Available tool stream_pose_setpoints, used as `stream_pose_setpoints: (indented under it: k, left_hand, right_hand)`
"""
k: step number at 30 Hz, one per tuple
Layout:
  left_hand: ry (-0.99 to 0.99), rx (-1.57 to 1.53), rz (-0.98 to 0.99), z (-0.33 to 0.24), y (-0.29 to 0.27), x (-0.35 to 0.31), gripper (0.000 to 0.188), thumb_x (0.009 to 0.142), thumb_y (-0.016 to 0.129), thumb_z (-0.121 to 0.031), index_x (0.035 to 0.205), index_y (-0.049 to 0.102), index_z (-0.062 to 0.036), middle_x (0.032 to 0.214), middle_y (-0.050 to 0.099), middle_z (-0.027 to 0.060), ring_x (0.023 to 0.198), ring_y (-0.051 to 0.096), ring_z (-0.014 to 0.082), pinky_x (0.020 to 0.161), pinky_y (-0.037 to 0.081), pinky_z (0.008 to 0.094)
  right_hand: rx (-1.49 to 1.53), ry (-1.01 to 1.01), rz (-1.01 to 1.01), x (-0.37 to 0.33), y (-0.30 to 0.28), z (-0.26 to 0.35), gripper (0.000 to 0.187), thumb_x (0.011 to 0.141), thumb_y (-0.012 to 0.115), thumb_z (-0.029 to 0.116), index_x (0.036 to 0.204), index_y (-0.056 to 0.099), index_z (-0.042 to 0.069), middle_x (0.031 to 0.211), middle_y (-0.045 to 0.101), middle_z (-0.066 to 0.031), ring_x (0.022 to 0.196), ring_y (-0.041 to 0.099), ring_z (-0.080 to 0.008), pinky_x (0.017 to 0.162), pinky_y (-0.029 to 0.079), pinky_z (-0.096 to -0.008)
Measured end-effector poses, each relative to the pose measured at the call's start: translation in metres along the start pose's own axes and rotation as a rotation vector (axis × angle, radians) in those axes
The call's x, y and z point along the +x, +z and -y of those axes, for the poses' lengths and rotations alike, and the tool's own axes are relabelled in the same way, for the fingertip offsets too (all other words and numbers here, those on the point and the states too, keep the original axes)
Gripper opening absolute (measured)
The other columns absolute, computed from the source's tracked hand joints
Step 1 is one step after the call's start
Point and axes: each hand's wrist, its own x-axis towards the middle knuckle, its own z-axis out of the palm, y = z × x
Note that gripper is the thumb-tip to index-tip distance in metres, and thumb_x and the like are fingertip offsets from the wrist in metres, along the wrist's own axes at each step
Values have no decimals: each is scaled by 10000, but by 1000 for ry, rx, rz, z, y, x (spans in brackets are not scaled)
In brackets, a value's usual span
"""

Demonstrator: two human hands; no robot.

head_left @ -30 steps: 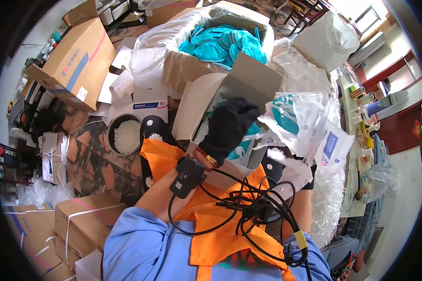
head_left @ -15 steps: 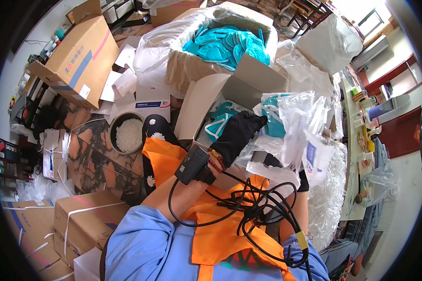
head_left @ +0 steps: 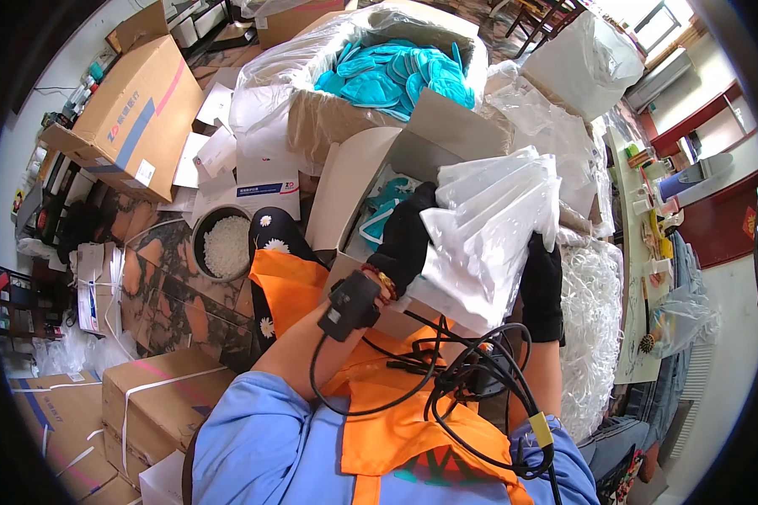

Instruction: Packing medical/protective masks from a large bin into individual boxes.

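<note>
Both my hands wear black gloves and hold a fanned bundle of clear-white plastic bags (head_left: 493, 219) between them, above my lap. My left hand (head_left: 406, 240) is closed on the bundle's left edge, its fingertips partly behind the plastic. Along the right edge, my right hand (head_left: 541, 286) grips the same bundle, with most of its fingers hidden. Just left of the bags stands an open carton (head_left: 354, 189) with its flaps up. Teal face masks (head_left: 389, 198) with white straps lie inside it, partly covered by my left hand.
Behind the carton, a plastic-lined box (head_left: 265, 101) holds a heap of teal masks (head_left: 404, 76). A bowl of white grains (head_left: 227, 244) sits on the floor at left. Black cables (head_left: 472, 370) hang across my lap. Stacked cartons (head_left: 160, 396) stand lower left.
The bags, earlier loosely spread at the right with a teal mask showing among them, are now gathered upright between my hands. My right hand has come into view from behind the plastic.
</note>
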Motion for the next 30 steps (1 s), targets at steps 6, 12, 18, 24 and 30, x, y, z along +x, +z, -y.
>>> stream_pose_setpoints:
  k: [6,12,18,24,30]
  left_hand:
    - [-390,-915,15,-5,3,-12,368,798,676,-186,1131,597,-52,1000,672,61,886,650,206,792,512,314]
    - [-139,155,-15,-2,-10,6,274,759,653,-279,909,668,-50,814,679,159,775,674,307,673,518,370]
    - [-207,428,-95,-19,-46,16,291,756,647,-260,920,653,-19,833,666,207,815,647,388,700,508,433]
    - [-333,382,110,-19,-54,16,291,728,624,-181,986,636,-46,889,679,178,868,646,376,786,507,422]
    - [-348,401,204,-31,-61,12,417,748,653,-197,1116,578,-14,973,660,196,920,638,340,825,490,381]
  right_hand:
    - [-280,-68,119,-12,10,17,278,944,582,207,1130,593,0,972,618,-28,854,545,-104,732,439,-265]
    - [-333,-184,-3,-15,12,23,261,949,560,178,1129,608,-4,975,637,-37,876,579,-115,760,466,-272]
    - [-562,-336,-149,9,-89,-1,259,927,558,229,1085,597,27,956,632,-48,845,604,-166,766,489,-321]
    - [-509,-354,-283,29,-126,-5,171,878,581,199,973,594,57,867,606,-28,792,594,-173,723,484,-335]
    - [-1264,-824,-428,103,-130,10,89,829,604,170,861,591,88,777,581,-8,739,585,-180,680,479,-349]
